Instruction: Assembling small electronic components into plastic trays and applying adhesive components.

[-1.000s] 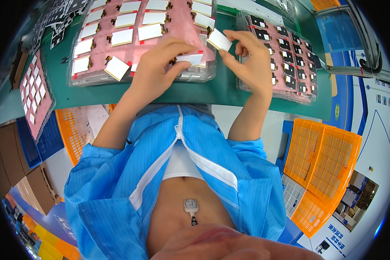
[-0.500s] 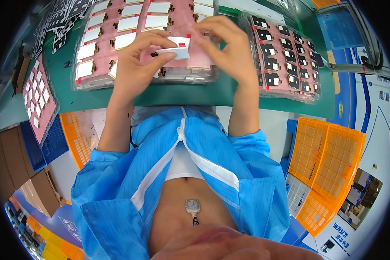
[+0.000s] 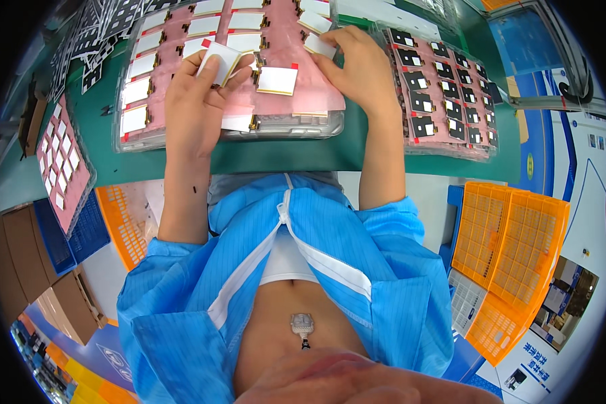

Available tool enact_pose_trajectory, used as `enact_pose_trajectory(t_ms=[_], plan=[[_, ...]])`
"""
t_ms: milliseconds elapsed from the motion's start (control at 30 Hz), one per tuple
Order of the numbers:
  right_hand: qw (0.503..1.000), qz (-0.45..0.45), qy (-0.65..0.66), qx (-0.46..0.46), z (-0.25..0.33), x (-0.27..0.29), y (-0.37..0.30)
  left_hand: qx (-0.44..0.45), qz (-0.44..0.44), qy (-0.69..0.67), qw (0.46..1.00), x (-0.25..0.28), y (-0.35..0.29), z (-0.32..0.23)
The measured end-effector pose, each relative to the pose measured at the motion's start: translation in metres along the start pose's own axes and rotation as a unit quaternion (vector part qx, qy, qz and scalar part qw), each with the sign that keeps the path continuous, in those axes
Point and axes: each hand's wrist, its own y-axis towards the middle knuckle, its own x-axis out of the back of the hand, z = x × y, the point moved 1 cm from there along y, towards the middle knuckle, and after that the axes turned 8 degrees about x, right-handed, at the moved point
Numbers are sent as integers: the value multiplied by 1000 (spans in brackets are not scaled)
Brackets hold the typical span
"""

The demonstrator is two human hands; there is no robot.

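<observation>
The left hand (image 3: 198,101) fingers hold a small white panel (image 3: 220,59) over the pink tray (image 3: 276,108); the right hand (image 3: 357,71) fingers pinch another panel (image 3: 318,46) at the tray's right.

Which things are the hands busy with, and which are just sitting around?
Busy with:
left hand holding a small white panel
right hand on another white panel
pink tray of white panels

Just sitting around:
tray of black parts
small pink tray at the left
orange crates
green mat
</observation>
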Motion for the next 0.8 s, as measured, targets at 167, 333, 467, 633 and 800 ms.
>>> enact_pose_trajectory(t_ms=[167,333,467,633,800], plan=[[998,-52,-26,-12,-7,-5,7,68,-10,-46,997,-10,1,5],[975,-195,-70,81,39,8,14,74,11,-101,992,-24,3,10],[963,-120,-77,230,65,9,21,165,219,-346,897,-28,5,6],[992,-76,-34,90,-8,-10,49,184,59,-337,922,-19,10,11],[997,14,-50,66,-54,-41,57,161,7,-256,953,-23,7,12]])
